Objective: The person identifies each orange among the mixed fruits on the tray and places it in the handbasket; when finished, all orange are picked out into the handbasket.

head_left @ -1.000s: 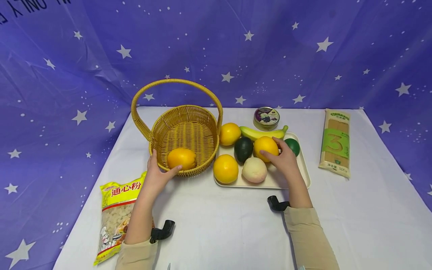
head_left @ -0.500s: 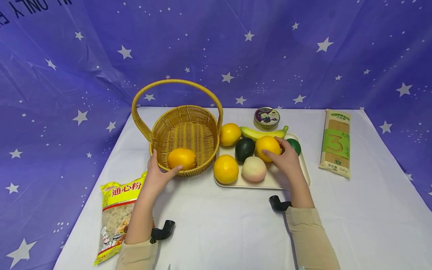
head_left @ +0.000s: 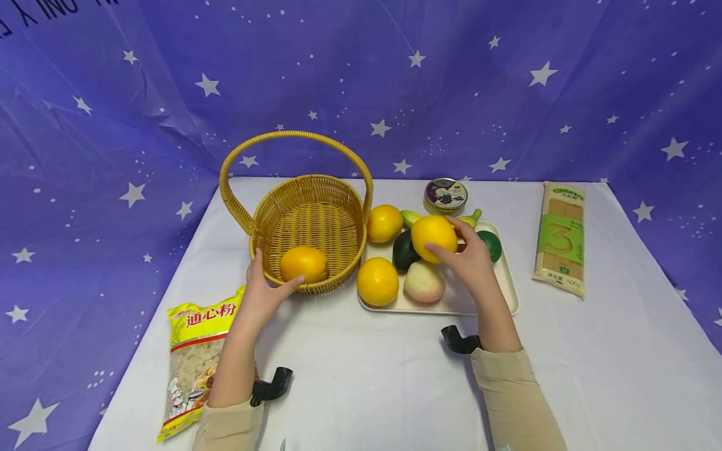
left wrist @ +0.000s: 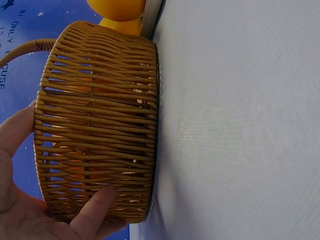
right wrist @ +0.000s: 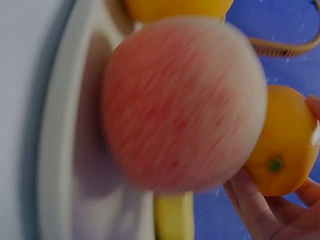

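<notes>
My left hand (head_left: 262, 297) holds the near left rim of a wicker basket (head_left: 316, 219); in the left wrist view its fingers (left wrist: 95, 212) lie against the woven wall. An orange-yellow fruit (head_left: 303, 264) rests inside the basket. With thumb and fingers, my right hand (head_left: 470, 257) grips an orange (head_left: 433, 237) above the cream tray (head_left: 459, 305). Close to it on the tray lie a peach (head_left: 424, 283), a dark avocado (head_left: 403, 254) and a partly covered banana (head_left: 412, 218). Two more oranges (head_left: 377, 282) sit at the tray's left side, and a green fruit (head_left: 489, 245) at its right.
A round tin (head_left: 445, 196) stands behind the tray. To the right lies a pack of noodles (head_left: 561, 241). A yellow bag of macaroni (head_left: 194, 357) lies at the left, partly under the left forearm. A starred purple cloth (head_left: 361, 94) hangs behind the table.
My right hand has raised the orange off the tray and moved it slightly left, over the avocado and banana. The left hand and basket stay in place.
</notes>
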Available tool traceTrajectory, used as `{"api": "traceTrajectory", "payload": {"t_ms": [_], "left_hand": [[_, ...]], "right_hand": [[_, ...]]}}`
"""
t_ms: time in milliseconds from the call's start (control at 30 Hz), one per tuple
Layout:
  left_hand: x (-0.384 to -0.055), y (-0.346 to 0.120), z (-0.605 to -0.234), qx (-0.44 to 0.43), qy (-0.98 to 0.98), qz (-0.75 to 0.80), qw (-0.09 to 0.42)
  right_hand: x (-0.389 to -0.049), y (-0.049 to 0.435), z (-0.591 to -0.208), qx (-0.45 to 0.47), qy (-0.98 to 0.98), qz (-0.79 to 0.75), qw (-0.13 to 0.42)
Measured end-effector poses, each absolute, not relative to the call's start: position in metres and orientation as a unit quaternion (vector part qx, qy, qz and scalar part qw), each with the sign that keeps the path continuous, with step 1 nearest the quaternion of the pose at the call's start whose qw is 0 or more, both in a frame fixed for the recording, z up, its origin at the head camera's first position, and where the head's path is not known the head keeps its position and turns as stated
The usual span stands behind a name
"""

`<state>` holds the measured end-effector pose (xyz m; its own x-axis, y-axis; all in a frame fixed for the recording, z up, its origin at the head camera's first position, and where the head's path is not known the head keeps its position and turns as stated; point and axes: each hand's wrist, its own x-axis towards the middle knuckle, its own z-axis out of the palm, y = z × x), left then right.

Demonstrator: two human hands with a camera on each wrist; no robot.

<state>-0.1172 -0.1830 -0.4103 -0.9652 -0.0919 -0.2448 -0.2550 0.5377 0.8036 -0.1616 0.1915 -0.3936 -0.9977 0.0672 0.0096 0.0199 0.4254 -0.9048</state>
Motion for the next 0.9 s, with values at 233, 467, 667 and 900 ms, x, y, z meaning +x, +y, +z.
{"api": "traceTrajectory", "payload": {"t_ms": [233,467,667,900], "left_hand": [[-0.117,-0.184,-0.410,-0.100,0.871,0.473,0.086],[-0.117,-0.186,-0.414,-0.098,0.870,0.475,0.084],[-0.116,-0.187,-0.415,-0.103,0.871,0.473,0.084],[-0.117,-0.185,-0.416,-0.097,0.871,0.475,0.080]], "right_hand": [[-0.168,0.162,-0.379,0.023,-0.823,0.567,-0.004],[-0.173,0.122,-0.369,0.073,-0.809,0.582,-0.041],[-0.187,0.084,-0.372,0.097,-0.807,0.580,-0.060],[-0.209,0.047,-0.382,0.135,-0.819,0.556,-0.046]]}}
